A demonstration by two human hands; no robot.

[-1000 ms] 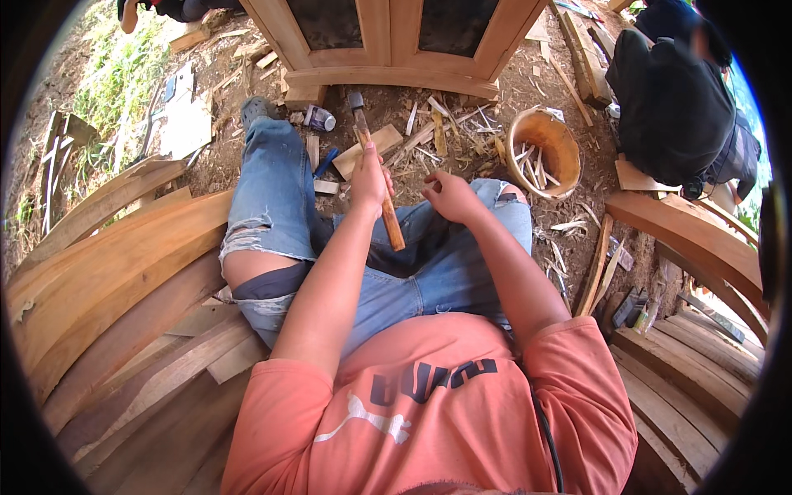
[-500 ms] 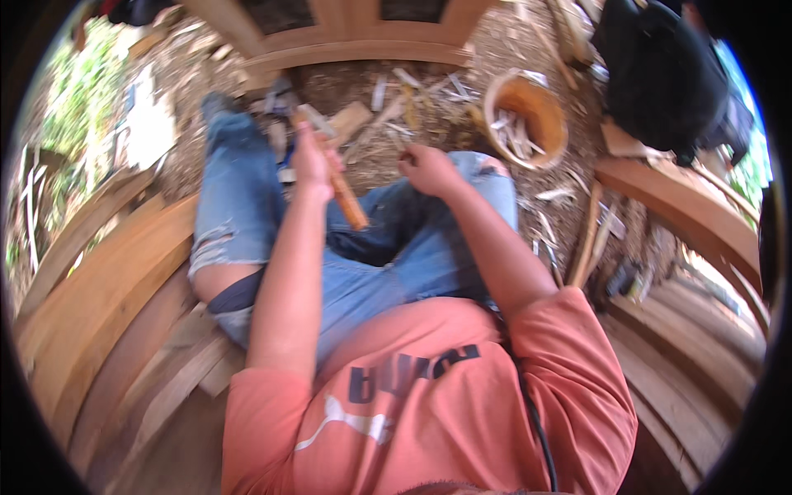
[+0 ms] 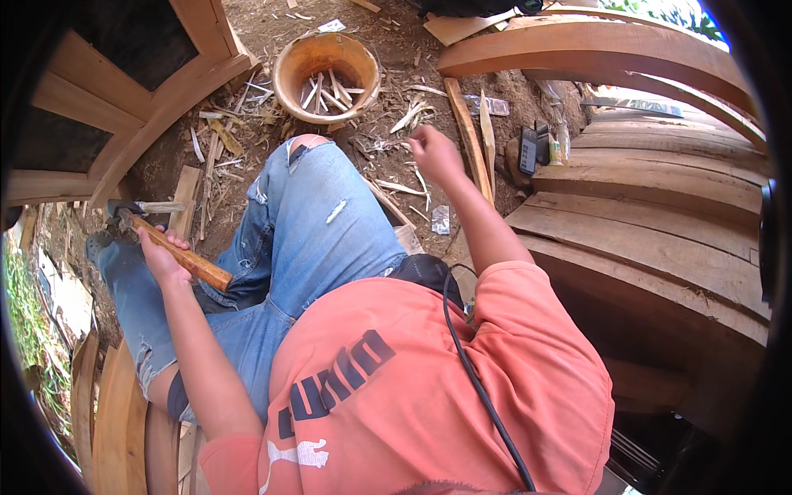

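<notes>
My left hand (image 3: 166,254) is closed around the wooden handle of a tool (image 3: 195,261). Its dark metal head (image 3: 124,216) is by my left foot, and its exact kind cannot be made out. The handle's free end points toward my lap. Out past my right knee, my right hand (image 3: 436,155) hovers over the littered ground with its fingers curled together. Whatever those fingers may hold is hidden. Wood slivers (image 3: 410,115) lie close to that hand, and a long wooden strip (image 3: 469,140) is just right of it.
A round orange-brown bucket (image 3: 284,73) holding pale wood slivers stands ahead of my knee. A framed wooden panel (image 3: 165,103) rises at far left. Stacked planks (image 3: 652,219) and a curved beam (image 3: 594,51) fill the right. A dark device (image 3: 530,148) sits beside the planks.
My view has swung to the right, bringing the bucket to the middle and the planks into sight. My right hand has moved out to the right, away from my knee. The tool stays in my left hand.
</notes>
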